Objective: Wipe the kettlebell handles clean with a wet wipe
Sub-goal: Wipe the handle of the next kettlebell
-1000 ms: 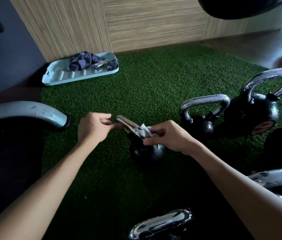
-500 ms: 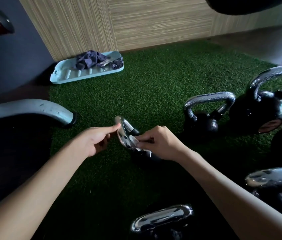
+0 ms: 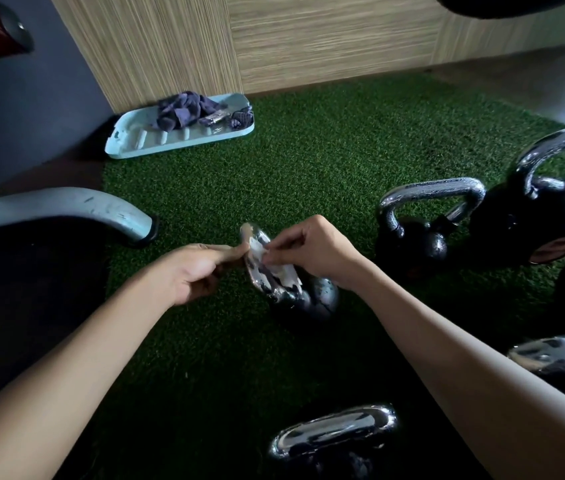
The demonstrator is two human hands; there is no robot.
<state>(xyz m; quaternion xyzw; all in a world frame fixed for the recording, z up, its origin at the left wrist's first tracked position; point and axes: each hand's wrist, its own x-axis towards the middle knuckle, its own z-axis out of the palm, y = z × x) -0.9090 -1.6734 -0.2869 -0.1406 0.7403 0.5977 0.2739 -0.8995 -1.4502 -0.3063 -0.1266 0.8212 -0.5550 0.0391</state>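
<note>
A small black kettlebell (image 3: pixel 319 299) with a chrome handle (image 3: pixel 256 271) sits tilted on the green turf at the centre. My right hand (image 3: pixel 315 252) pinches a white wet wipe (image 3: pixel 279 271) against the handle's inner side. My left hand (image 3: pixel 191 271) touches the handle's left side with thumb and forefinger, its other fingers curled. Two larger kettlebells (image 3: pixel 423 233) (image 3: pixel 547 216) stand to the right. Another chrome handle (image 3: pixel 336 433) shows at the bottom, and one more (image 3: pixel 558 355) at the right edge.
A pale blue tray (image 3: pixel 156 143) with a purple cloth (image 3: pixel 187 109) lies by the wooden wall at the back left. A grey metal machine leg (image 3: pixel 73 209) reaches in from the left onto the turf (image 3: pixel 308 161).
The kettlebell handle has tipped more upright and turned. My right hand has slid the wipe along it, and my left hand has closed in on the handle's left side.
</note>
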